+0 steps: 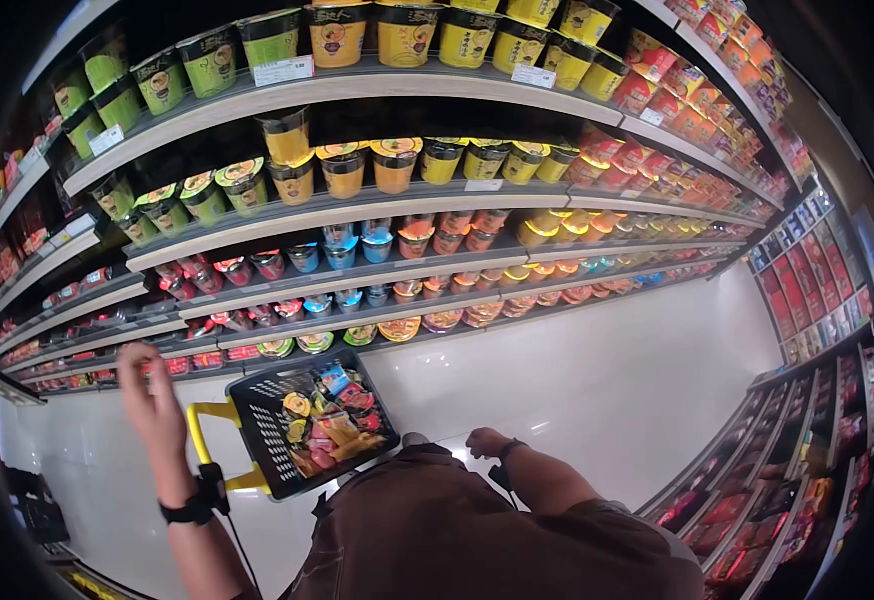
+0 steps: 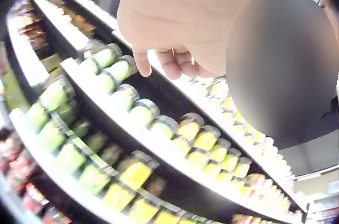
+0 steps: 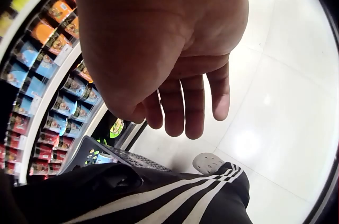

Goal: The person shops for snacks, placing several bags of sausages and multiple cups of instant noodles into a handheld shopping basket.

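Low down, basket (image 1: pixel 265 428) beside shelf edge (image 1: pixel 357 320)

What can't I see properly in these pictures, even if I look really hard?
- The bottom of the basket: head view, hidden under the packets.
- The small writing on the price label: head view, too small.
- The fingers of the left hand: head view, blurred.
- Whatever is behind the grey oval: left wrist view, covered by it.
- Much of the basket: right wrist view, blocked by the dark trousers.

Tiered shelves (image 1: pixel 377 90) with pale edges border a glossy white tiled floor (image 1: pixel 577 375).
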